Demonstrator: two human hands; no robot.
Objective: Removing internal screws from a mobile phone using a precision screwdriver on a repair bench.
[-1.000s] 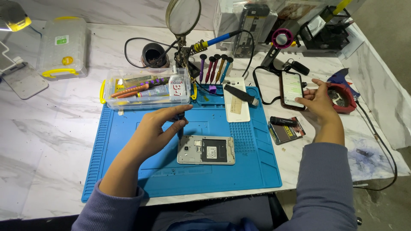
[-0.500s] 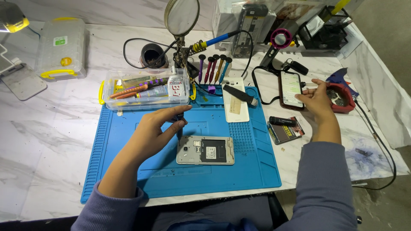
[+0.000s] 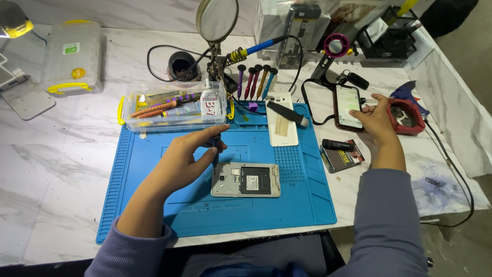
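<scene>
White marble worktop is covered toward its front edge by a blue repair mat (image 3: pixel 154 205). An opened phone (image 3: pixel 246 180) lies back-up near the mat's middle. A dark screwdriver (image 3: pixel 216 149) is gripped upright by the left hand (image 3: pixel 182 159), its tip at the phone's upper left corner. A lit smartphone (image 3: pixel 348 106) off the mat's right edge is touched by the right hand (image 3: pixel 376 120), fingers loosely open.

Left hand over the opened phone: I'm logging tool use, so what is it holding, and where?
The left hand pinches a small dark screwdriver near its top, tip down by the opened phone. The right hand touches a lit phone.
</scene>
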